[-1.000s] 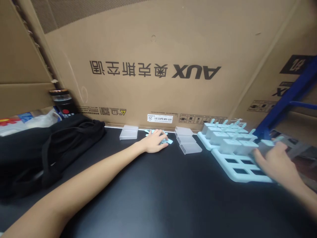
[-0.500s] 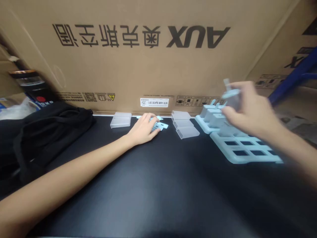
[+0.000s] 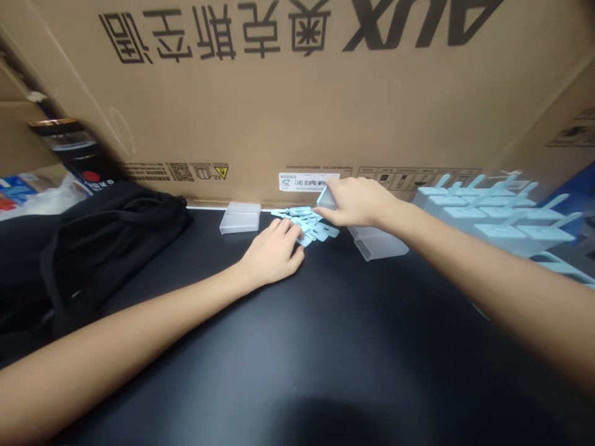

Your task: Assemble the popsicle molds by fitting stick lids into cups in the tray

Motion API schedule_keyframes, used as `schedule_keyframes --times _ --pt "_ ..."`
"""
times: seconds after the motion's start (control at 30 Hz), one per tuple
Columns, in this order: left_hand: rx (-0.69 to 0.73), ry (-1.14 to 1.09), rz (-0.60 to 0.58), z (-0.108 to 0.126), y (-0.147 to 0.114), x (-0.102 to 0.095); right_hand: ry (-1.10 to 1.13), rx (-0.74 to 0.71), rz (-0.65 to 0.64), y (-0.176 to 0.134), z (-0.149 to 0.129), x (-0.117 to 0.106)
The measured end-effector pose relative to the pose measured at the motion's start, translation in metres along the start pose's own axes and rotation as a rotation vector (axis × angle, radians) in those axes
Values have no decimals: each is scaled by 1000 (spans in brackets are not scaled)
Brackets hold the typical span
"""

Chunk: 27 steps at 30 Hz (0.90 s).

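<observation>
My left hand (image 3: pixel 274 251) lies palm down at the near side of a pile of light blue popsicle sticks (image 3: pixel 320 230), its fingertips touching them and its thumb apart. Over the right end of the pile, my right hand (image 3: pixel 360 201) grips a small translucent popsicle mould (image 3: pixel 326 198) with a light blue edge; my fingers cover most of it. Beneath the right wrist sits a clear mould case (image 3: pixel 381 244), partly hidden. Another clear case (image 3: pixel 240 218) lies left of the pile.
On the right stand several filled moulds (image 3: pixel 499 232) with upright blue sticks, beside part of a light blue rack (image 3: pixel 564 267). A large cardboard box (image 3: pixel 232 118) walls off the back of the black table (image 3: pixel 279 359). A black bag (image 3: pixel 106 248) and a dark bottle (image 3: pixel 74 152) are at left.
My right hand has carried the mould left from the rack to the stick pile. The left hand stays at the sticks. The view has shifted, so the upright moulds show more fully.
</observation>
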<state>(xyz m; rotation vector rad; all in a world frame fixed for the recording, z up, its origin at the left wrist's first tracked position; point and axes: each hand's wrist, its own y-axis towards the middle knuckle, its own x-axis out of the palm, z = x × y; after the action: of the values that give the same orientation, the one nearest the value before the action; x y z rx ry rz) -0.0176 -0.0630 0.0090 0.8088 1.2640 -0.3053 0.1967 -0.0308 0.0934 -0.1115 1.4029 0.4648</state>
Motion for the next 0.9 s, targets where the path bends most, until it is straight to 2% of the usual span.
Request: schedule_keyframes --times 0.13,0.3,0.43,0.57,0.7,0.8,0.9 --pt "7 -32 6 0 -1 0 -26 -31 48 10 -2 0" --pt "-16 -58 26 -1 -1 1 -10 -52 25 14 -13 1" --pt "-57 -51 29 -2 0 3 58 -55 55 12 -12 -7" --pt "-72 -47 26 -2 0 2 93 -80 41 3 4 -22" --pt "-71 -75 26 -2 0 1 158 -169 23 -10 28 -33" --pt "-59 -85 31 -2 0 0 226 -233 20 -25 48 -34" --pt "-35 -83 24 -2 0 0 230 -225 -20 -41 64 -25"
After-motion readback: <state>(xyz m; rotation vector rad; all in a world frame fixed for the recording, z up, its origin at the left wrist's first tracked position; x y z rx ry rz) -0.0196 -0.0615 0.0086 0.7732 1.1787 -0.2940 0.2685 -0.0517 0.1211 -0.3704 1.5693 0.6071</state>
